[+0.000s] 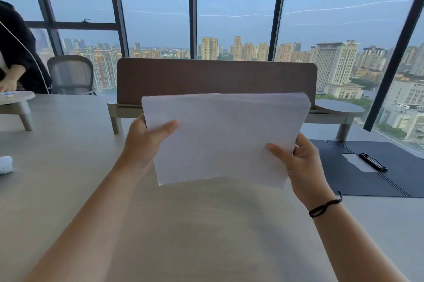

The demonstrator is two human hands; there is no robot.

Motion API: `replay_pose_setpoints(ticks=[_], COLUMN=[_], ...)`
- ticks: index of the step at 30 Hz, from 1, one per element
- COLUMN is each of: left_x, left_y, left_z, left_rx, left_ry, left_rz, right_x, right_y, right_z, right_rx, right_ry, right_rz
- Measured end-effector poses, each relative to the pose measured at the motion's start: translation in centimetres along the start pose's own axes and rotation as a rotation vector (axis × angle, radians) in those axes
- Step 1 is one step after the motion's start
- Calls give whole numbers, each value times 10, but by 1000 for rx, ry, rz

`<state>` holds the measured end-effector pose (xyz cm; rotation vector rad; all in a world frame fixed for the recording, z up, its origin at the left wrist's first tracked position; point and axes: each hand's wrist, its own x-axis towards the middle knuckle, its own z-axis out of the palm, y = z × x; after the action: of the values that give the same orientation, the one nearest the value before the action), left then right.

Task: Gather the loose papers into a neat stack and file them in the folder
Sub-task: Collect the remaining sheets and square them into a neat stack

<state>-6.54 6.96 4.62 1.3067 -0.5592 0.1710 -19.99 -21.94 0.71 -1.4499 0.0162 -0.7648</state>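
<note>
The left hand is closed on the left edge of the papers, with the thumb on the front and the other fingers hidden behind. The right hand is closed on the right edge, lower down, in the same way. A black band is worn on the right wrist.

The papers are held up between the two hands, above the desk, not touching it. The sheets are held together as one bunch. At the top right corner the edges are a little fanned out, so the stack is not quite neat yet.

To the right of the right hand, the folder is lying open and flat on the desk. A black clip is seen near its middle, with a pale patch beside it.

The gathering step looks nearly done. The edges most likely need to be tapped on the desk to be made even. After that, the stack must be carried to the right and laid inside the folder, and the clip may have to be lifted first.

Far to the left of the left hand, something small and white is lying on the desk.

No writing or brand can be read. The front sheet looks blank.
</note>
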Motion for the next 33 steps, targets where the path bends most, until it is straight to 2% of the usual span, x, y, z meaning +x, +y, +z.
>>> replay_pose_setpoints(ticks=[6, 10, 14, 17, 21, 28, 30, 33], left_x=[-27, -38, -34, -24, -10, -46, -43, -31], left_y=[-54, -64, -58, -49, -36, -72, -75, -73], left_z=[-14, -5, 1, 3, -3, -13, -15, -21], left_rx=[-25, -5, 15, 50, 38, 32, -6, -17], left_ry=[-135, -169, -153, -85, -89, -153, -120, -155], left_rz=[-232, -294, -298, -250, -183, -363, -349, -314], right_x=[-16, -17, -15, -7, 6, -31, -25, -13], right_y=[23, 28, 26, 14, -1, 49, 43, 30], right_z=[-18, -20, -18, -15, -12, -8, -6, -6], right_rx=[-9, 38, -30, -62, -23, -64, -33, 1], right_ry=[-19, -80, -140, -108, -121, -147, -133, -152], right_rz=[125, 226, 257, 176, 100, 310, 291, 248])
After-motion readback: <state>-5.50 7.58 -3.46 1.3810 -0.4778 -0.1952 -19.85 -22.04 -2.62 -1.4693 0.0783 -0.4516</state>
